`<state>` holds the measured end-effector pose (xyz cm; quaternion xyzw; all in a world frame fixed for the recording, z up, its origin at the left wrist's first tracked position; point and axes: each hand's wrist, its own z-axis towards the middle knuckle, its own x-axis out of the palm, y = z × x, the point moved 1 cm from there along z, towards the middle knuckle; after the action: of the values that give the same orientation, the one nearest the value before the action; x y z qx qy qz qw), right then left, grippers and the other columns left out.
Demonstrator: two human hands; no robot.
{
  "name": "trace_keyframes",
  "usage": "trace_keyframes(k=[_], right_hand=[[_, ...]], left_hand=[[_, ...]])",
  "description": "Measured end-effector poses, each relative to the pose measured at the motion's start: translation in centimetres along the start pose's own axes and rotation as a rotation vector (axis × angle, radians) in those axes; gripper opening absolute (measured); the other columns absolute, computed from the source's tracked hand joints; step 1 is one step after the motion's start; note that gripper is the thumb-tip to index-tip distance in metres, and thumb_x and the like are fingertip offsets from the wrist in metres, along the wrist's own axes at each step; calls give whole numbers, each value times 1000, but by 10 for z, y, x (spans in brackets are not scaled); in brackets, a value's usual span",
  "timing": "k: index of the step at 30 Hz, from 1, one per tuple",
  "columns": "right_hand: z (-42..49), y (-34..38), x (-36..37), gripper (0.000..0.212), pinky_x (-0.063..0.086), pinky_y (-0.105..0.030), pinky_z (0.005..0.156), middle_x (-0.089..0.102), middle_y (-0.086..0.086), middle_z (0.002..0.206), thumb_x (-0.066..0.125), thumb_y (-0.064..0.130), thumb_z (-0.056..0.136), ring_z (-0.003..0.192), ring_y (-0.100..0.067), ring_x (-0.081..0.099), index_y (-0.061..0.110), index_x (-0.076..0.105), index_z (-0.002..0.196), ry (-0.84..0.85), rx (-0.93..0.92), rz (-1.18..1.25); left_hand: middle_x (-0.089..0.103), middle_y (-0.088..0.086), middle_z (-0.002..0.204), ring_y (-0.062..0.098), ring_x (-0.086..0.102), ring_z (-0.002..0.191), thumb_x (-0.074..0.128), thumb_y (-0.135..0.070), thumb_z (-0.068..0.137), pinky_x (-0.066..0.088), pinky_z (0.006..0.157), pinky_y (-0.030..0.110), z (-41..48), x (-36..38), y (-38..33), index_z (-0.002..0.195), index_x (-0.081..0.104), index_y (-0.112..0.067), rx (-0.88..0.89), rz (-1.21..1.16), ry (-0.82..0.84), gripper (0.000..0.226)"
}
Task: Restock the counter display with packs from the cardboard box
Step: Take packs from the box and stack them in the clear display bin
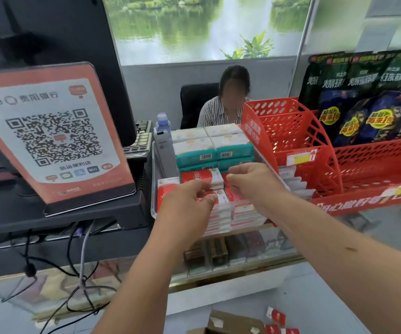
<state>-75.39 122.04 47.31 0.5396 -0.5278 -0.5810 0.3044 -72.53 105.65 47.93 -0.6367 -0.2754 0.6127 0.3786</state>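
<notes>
A clear display tray [154,182] on the glass counter holds stacked red and white packs [221,218] at the front and green and white packs [212,147] behind. My left hand [187,201] reaches in from below, its fingers curled over a red pack [200,178] on top of the left stack. My right hand [252,182] is beside it, its fingertips pinching the top of the right red stack. The cardboard box [233,323] lies on the floor at the bottom edge, with loose red packs [276,318] next to it.
A QR payment sign [50,136] stands on a black stand at the left, with a monitor behind and cables hanging below. Red plastic racks [298,138] with dark snack bags [372,104] fill the right. A seated person [226,104] is behind the counter.
</notes>
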Motion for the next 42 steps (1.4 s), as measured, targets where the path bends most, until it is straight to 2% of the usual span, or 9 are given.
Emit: trace_keyframes(k=[4,8,12,17,19,21,28,36,42], right_hand=[[-33,-8,-2,10,57,-37,90,72,6,99,68,19,87,97,-13,68,28,70,89,-43,-55,-8],[-64,-20,-4,18,59,-35,86,71,6,101,67,20,90,98,-12,68,24,71,107,-99,-37,-16],[-93,-40,-7,15,61,-32,78,74,4,96,66,15,92,89,-12,72,23,72,104,-104,5,14],[-111,-92,-13,19,59,-37,86,73,12,87,63,13,94,90,-8,69,30,71,89,-136,55,-23],[-115,-121,-17,19,56,-39,91,72,13,92,63,14,94,94,-8,67,31,70,91,-135,78,-53],[-118,-158,-18,20,54,-40,95,70,10,102,62,14,94,99,-9,64,28,71,103,-133,109,-96],[-125,-303,-1,32,46,-24,99,63,2,132,54,13,98,114,-13,61,18,65,127,81,239,-318],[-119,-441,49,36,39,-12,88,57,6,139,45,17,100,123,-11,54,25,60,132,261,361,-439],[-99,-555,109,35,41,-32,109,58,2,137,49,16,101,125,-15,54,22,59,134,304,388,-572]], left_hand=[[66,-12,109,15,64,95,62,-35,92,56,85,41,-6,5,10,119,65,-32,53,-20,98,27],[65,-12,113,12,63,98,62,-37,91,58,82,40,-14,9,25,122,64,-33,48,-57,188,31],[65,-11,110,12,63,93,61,-35,93,57,82,38,-26,21,41,120,65,-32,14,-62,241,28],[69,-9,104,12,63,86,60,-33,94,53,73,29,-42,54,59,114,67,-33,-12,33,299,22],[68,-11,105,10,63,86,60,-33,94,51,69,26,-50,71,70,119,66,-32,-25,64,313,26],[67,-10,112,13,63,96,60,-32,94,53,78,31,-59,92,85,123,64,-31,-56,87,339,30],[63,-14,115,14,62,100,58,-32,94,51,82,32,-87,175,155,121,65,-33,-207,191,425,28],[65,-6,120,18,61,103,52,-25,96,52,92,39,-110,251,260,117,65,-31,-363,314,526,26],[61,-10,126,14,58,107,51,-28,98,47,91,29,-120,305,368,125,60,-35,-449,324,611,30]])
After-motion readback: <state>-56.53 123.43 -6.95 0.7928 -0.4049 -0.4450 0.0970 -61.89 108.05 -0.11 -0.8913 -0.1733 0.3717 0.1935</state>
